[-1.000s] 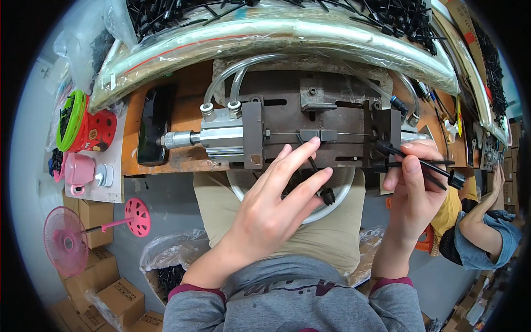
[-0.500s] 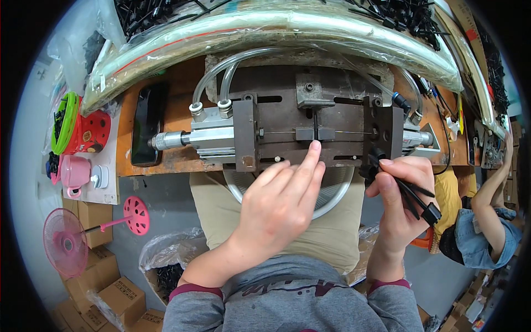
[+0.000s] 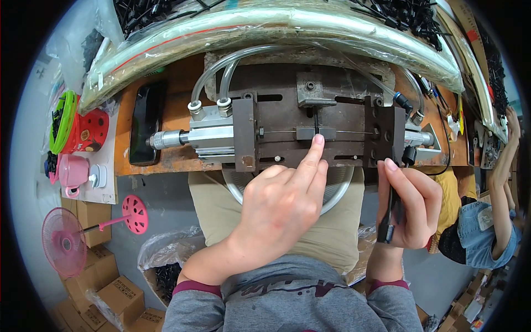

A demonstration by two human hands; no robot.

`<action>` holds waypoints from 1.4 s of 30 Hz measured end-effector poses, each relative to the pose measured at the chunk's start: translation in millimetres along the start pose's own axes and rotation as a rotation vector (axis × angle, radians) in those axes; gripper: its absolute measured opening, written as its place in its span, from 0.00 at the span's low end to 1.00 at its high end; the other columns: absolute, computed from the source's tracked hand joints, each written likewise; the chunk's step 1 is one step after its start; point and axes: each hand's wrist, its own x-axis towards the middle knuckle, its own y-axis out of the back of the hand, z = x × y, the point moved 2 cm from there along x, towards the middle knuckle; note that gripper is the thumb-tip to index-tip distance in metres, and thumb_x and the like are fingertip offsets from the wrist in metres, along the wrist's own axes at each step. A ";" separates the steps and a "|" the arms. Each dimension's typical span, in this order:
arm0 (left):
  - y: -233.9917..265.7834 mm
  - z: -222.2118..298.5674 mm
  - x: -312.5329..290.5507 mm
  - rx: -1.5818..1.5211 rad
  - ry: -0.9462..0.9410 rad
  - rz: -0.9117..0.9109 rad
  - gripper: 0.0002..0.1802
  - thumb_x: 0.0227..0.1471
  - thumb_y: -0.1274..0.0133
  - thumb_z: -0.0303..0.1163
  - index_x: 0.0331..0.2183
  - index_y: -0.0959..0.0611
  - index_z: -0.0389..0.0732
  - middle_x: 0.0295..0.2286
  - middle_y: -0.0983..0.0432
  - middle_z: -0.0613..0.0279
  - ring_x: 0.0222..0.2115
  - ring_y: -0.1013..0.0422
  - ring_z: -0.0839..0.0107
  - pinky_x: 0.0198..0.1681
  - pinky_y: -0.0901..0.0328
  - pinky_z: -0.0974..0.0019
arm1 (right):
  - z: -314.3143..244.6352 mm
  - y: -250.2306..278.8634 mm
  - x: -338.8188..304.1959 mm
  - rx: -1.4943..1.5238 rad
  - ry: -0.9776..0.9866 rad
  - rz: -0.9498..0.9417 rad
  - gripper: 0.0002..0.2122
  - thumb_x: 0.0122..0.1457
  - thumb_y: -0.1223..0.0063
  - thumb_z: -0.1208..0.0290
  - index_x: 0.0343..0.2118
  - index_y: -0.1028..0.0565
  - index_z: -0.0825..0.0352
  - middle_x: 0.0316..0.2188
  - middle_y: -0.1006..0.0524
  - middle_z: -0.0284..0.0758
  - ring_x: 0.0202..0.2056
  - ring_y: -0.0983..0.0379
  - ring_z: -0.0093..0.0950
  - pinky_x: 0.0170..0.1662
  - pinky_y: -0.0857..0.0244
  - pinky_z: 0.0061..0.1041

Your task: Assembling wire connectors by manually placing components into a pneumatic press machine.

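Observation:
My left hand (image 3: pixel 285 196) reaches up to the metal clamping fixture (image 3: pixel 282 119), index finger stretched out. Its fingertip touches the lower end of a thin black strip (image 3: pixel 316 119) that stands across the small grey block (image 3: pixel 304 133) at the fixture's centre. The other fingers are loosely bent and hold nothing. Beside the fixture's right end, my right hand (image 3: pixel 417 202) is closed round several black plastic cable ties (image 3: pixel 388 221). Block-like heads show below the thumb and above the fingers; the palm hides the rest.
Silver air cylinders (image 3: pixel 213 138) with clear hoses flank the fixture. A black phone (image 3: pixel 147 124) lies left on the wooden bench. A plastic-wrapped roll (image 3: pixel 276 27) borders the back, with heaped black parts (image 3: pixel 401 19) beyond. Another person (image 3: pixel 487 232) works at far right.
My right hand has turned, so the bundle of cable ties now hangs more upright and sits deeper in the fingers. My left fingertip stays at the fixture's centre.

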 end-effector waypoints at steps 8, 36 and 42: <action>-0.5 -0.6 -0.1 -0.017 0.028 0.006 0.16 0.39 0.34 0.25 0.36 0.15 0.36 0.47 0.20 0.55 0.22 0.24 0.71 0.27 0.31 0.70 | 9.4 -9.2 -2.3 -0.054 0.196 -0.012 0.19 0.39 0.38 0.89 0.40 0.18 0.75 0.31 0.24 0.37 0.24 0.26 0.26 0.24 0.33 0.23; -4.8 -1.1 -3.6 -0.070 0.008 0.080 0.11 0.41 0.40 0.24 0.33 0.18 0.36 0.46 0.21 0.51 0.34 0.21 0.61 0.43 0.26 0.61 | 2.5 3.5 -4.7 0.686 -0.557 -0.013 0.10 0.49 0.35 0.86 0.36 0.21 0.75 0.32 0.23 0.41 0.25 0.25 0.23 0.28 0.29 0.18; 0.5 -0.8 5.3 -0.038 0.021 0.060 0.13 0.40 0.39 0.25 0.33 0.17 0.37 0.45 0.20 0.55 0.29 0.22 0.64 0.34 0.28 0.66 | 5.3 1.5 -9.3 0.929 -0.867 -0.105 0.09 0.48 0.33 0.85 0.30 0.24 0.75 0.26 0.21 0.39 0.19 0.29 0.17 0.18 0.39 0.13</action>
